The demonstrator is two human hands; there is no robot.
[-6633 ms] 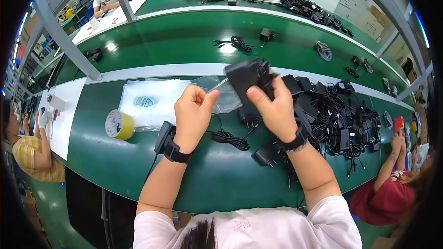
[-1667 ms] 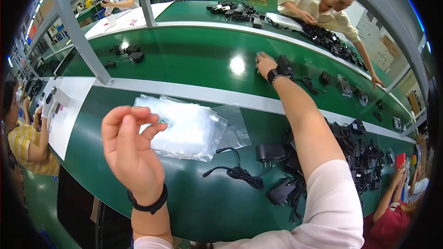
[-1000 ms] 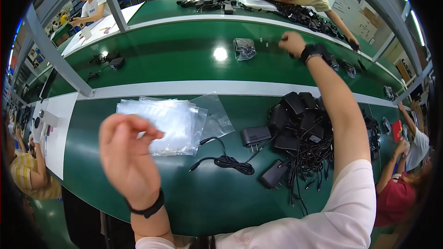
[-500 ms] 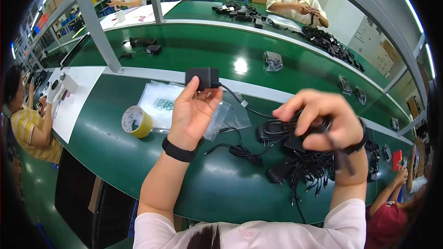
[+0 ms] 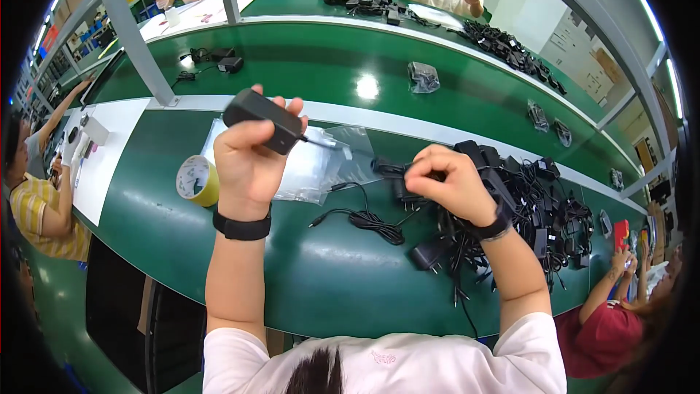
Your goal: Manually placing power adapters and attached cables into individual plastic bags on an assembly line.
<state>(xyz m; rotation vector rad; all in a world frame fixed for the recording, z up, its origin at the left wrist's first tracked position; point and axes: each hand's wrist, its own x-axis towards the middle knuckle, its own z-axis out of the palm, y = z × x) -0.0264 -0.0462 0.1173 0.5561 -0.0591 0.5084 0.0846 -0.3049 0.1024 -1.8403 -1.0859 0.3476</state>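
My left hand [image 5: 248, 168] is closed round a black power adapter [image 5: 264, 118], raised above some clear plastic bags [image 5: 306, 171]. A thin cable runs from the adapter's end toward my right hand [image 5: 456, 186]. The fingers of that hand are pinched together at the dark adapter cable [image 5: 390, 168], partly hiding it. Behind and beside the right hand lies a tangled pile of black adapters [image 5: 543, 208] with cables. A separate coiled cable [image 5: 375, 226] rests on the green table between my forearms.
A yellow tape roll [image 5: 197, 180] stands left of the bags. Beyond a metal rail, a green conveyor belt [image 5: 313, 66] carries bagged adapters [image 5: 424, 77]. Metal posts [image 5: 135, 29] rise at the far left. Co-workers sit across the belt and at both sides.
My left hand has turned the adapter to a tilt and shifted it left. My right hand has moved left and lower, its fingers drawn together. The whole view has shifted slightly.
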